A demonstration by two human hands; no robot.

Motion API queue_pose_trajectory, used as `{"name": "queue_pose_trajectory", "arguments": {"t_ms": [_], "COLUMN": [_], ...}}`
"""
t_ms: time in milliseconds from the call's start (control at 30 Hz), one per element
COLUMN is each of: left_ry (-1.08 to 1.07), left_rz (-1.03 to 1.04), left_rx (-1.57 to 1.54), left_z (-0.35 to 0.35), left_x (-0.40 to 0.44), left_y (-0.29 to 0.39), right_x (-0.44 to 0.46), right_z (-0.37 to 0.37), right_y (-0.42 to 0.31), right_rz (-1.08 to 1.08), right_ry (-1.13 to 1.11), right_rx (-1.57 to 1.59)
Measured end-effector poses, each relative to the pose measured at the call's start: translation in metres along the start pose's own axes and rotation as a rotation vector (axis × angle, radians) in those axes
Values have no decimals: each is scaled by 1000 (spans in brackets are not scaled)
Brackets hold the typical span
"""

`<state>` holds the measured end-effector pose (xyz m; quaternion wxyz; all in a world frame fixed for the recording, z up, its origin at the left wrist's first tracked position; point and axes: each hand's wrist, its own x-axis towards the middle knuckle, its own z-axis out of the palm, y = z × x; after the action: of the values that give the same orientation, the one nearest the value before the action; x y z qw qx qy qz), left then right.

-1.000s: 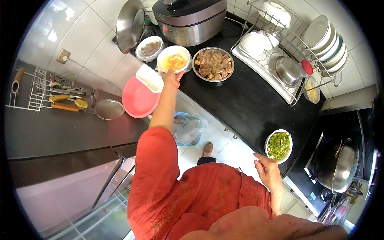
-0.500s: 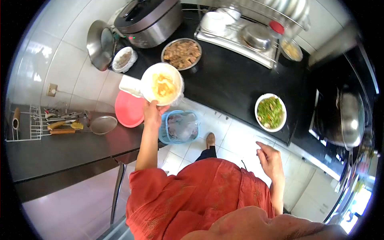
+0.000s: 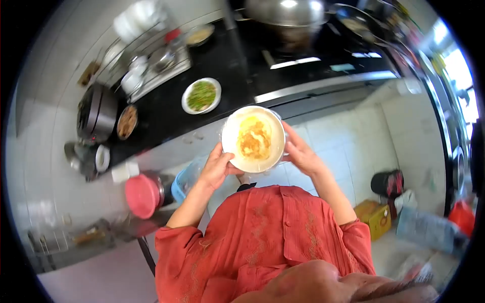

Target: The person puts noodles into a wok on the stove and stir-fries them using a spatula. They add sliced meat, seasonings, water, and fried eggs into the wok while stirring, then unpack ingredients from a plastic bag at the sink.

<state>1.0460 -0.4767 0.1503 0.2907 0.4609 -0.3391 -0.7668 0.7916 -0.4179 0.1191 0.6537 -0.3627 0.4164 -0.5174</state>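
Both my hands hold a white bowl (image 3: 230, 132) in front of my body. Yellow-orange food (image 3: 254, 140), perhaps egg, lies in its middle, and what looks like clear plastic wrap shows at the rim. My left hand (image 3: 217, 168) grips the bowl at its lower left, thumb on the rim. Along its right side, my right hand (image 3: 302, 153) is wrapped round the edge, its fingers partly hidden behind the bowl. Close by on the black counter stands a white plate of chopped green vegetables (image 3: 201, 96).
A large metal wok or pot (image 3: 288, 12) sits on the stove at the top, with a frying pan (image 3: 356, 22) beside it. A rice cooker (image 3: 97, 112) and a bowl of brown food (image 3: 127, 122) stand left. A pink basin (image 3: 142, 196) and blue basket (image 3: 186, 182) are lower left.
My view has turned right toward the stove. The bowl has come from the left to in front of me, and my right hand, free before, has taken hold of it too.
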Motion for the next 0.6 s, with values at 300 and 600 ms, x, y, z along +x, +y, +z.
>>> {"name": "queue_pose_trajectory", "arguments": {"t_ms": [300,600], "left_ry": [-282,-371], "left_rz": [-82,596], "left_rx": [399,476], "left_z": [144,230], "left_x": [52,174], "left_y": [-23,-23], "right_x": [-88,-94], "right_z": [-91,-167], "right_y": [-25,-50], "right_rz": [-105,-235], "right_ry": [287,580], "right_rx": [404,508]}}
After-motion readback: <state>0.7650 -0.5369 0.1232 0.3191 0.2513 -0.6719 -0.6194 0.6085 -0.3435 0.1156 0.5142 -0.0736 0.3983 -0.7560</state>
